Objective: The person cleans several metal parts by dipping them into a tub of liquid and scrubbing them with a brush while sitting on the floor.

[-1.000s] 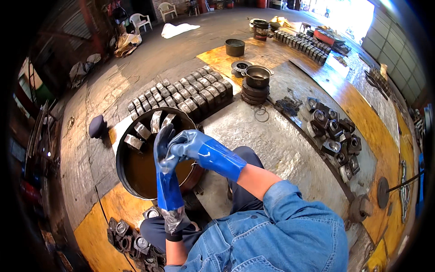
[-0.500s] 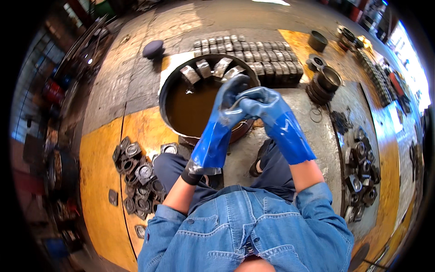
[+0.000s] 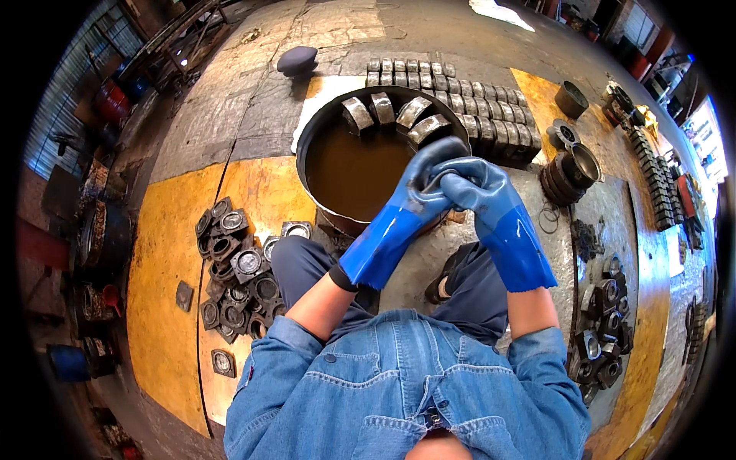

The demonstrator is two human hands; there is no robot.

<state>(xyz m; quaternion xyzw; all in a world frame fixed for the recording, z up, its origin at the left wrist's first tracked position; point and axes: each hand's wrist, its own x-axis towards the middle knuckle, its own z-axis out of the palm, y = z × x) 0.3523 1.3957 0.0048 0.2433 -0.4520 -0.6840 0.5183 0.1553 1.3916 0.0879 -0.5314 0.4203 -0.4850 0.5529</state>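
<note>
Long blue rubber gloves cover both of my hands, which are clasped together in front of me by the near right rim of a round metal tub [image 3: 304,180]. My left hand [image 3: 429,178] has its fingers curled in among those of the right. My right hand [image 3: 479,184] is closed around the left glove's fingers. The fingertips partly hide one another, and no tool shows between them. Brown liquid [image 3: 353,172] fills the tub. Several shiny metal blocks [image 3: 412,113] lean along its far inner wall.
Rows of metal blocks [image 3: 491,115] stand beyond the tub. Square metal parts with round openings [image 3: 247,262] lie heaped at my left, and more metal parts [image 3: 609,326] at my right. Stacked rings [image 3: 571,175] stand right of the tub; a dark round cushion [image 3: 297,61] sits behind it.
My hands have closed further into each other, with the fingers now interlocked. The left glove's cuff lies smoother on the forearm. The whole view has shifted, so the tub appears further right.
</note>
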